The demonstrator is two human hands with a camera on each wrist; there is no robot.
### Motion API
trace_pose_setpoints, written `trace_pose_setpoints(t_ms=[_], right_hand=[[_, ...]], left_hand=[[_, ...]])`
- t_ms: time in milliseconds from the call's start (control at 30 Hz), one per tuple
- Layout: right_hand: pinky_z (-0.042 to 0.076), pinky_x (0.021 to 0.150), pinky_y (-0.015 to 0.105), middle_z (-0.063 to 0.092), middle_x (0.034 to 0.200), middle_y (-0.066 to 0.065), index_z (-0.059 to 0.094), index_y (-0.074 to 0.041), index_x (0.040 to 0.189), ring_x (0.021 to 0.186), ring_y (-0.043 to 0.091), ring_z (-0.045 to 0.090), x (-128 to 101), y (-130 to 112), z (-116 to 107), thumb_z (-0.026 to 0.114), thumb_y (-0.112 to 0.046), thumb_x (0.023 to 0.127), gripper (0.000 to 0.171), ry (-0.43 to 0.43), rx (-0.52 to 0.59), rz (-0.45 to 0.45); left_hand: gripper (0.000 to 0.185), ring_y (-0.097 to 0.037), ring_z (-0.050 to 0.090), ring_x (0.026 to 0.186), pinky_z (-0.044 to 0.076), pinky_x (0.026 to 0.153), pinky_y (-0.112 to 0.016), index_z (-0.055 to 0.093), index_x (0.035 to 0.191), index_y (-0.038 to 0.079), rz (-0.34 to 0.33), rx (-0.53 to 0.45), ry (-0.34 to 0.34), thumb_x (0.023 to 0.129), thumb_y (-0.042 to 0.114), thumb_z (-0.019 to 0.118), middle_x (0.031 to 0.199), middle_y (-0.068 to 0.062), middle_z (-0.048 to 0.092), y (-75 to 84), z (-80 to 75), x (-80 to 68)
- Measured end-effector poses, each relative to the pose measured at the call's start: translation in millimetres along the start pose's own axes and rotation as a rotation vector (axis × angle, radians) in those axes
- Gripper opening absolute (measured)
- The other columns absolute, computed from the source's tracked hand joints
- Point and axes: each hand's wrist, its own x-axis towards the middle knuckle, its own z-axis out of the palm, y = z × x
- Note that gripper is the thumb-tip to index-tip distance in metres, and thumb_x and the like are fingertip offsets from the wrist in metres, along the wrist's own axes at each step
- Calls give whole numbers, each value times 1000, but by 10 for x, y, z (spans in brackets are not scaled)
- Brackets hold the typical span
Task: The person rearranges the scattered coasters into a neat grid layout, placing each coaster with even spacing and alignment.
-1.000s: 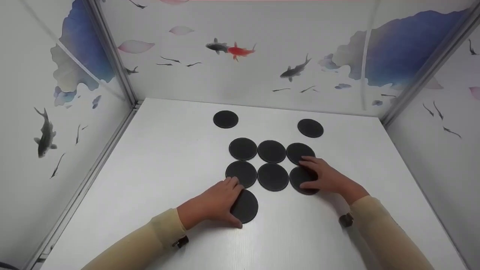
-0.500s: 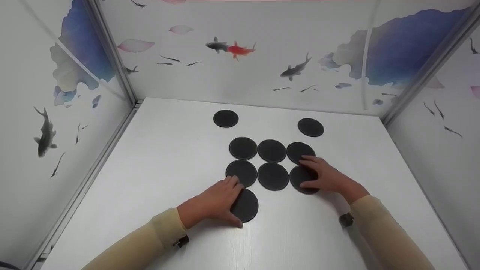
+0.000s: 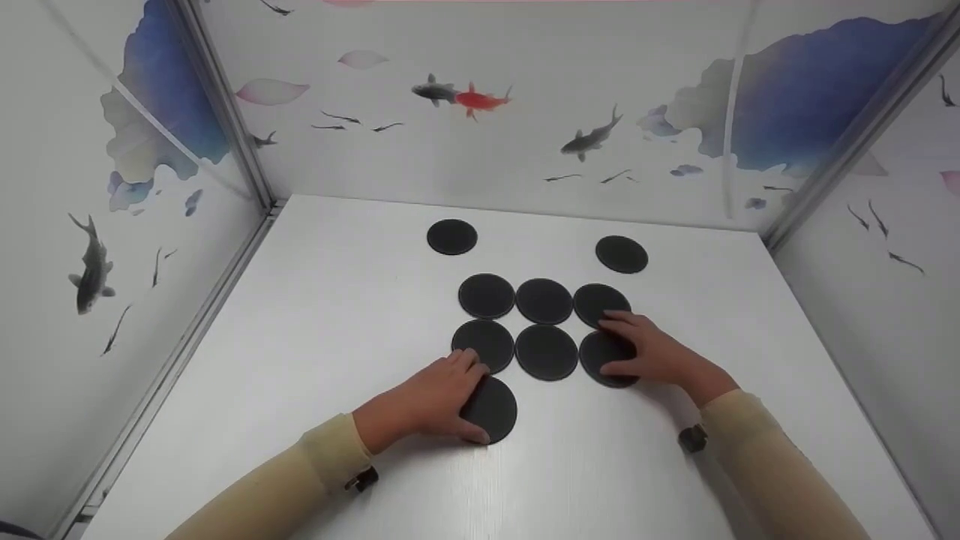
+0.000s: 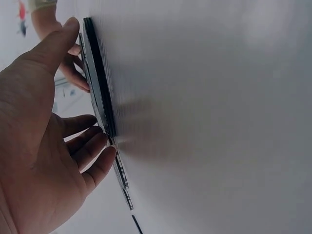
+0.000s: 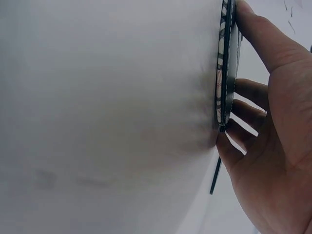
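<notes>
Several black round discs lie on the white table (image 3: 337, 315), six of them packed in two rows of three. My left hand (image 3: 472, 397) rests on a seventh disc (image 3: 501, 411) just below the left column, fingers laid over it and thumb at its near edge. In the left wrist view that disc (image 4: 100, 78) shows edge-on between thumb and fingers of the left hand (image 4: 63, 122). My right hand (image 3: 619, 345) lies flat on the right disc of the second row (image 3: 592, 358). The right wrist view shows that disc (image 5: 225, 63) edge-on against the right hand (image 5: 263, 122).
Two more discs lie apart toward the back, one at the left (image 3: 451, 236) and one at the right (image 3: 622, 254). Painted panels wall the table in at the left (image 3: 112, 225), the back (image 3: 487, 135) and the right (image 3: 885, 262).
The left thumb has slid a little further along the near edge of its disc, and the disc has edged slightly toward the rows. The right hand stays where it was.
</notes>
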Motion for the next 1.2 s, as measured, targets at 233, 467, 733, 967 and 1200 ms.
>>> trace_pose_setpoints(t_ms=[233,467,733,967,1200], right_hand=[[34,126,66,36,175,19,52,-6,164,160,48,32,-9,-18,-7,90,-48,94,91,3,-3,0],[34,126,67,36,175,19,52,-7,165,160,48,32,-12,-17,-11,89,-51,93,91,3,-14,10],[34,126,67,36,175,19,52,-6,164,160,48,32,-13,-12,3,89,-50,93,91,5,2,-1],[32,127,65,35,176,19,51,-4,164,161,47,31,-5,-10,7,90,-49,93,92,-1,10,-10],[33,127,66,37,175,20,52,-3,164,160,48,32,-7,-28,-7,90,-48,94,91,-1,7,-13]], left_hand=[[95,-22,51,119,53,104,-40,57,149,3,-1,-21,26,88,70,84,136,-9,52,-52,-22,32],[93,-25,53,134,50,114,-42,54,154,4,4,-54,50,92,66,83,149,-10,53,-98,-53,67],[104,-28,31,165,31,132,-44,39,172,10,-33,-89,-5,95,70,76,179,-9,34,-187,-43,127],[107,-30,24,168,29,133,-47,37,174,15,-40,-73,-79,94,72,76,182,-6,26,-210,-21,169],[107,-31,25,168,30,132,-47,39,173,14,-69,-38,-134,93,73,77,182,-7,28,-161,-59,203]])
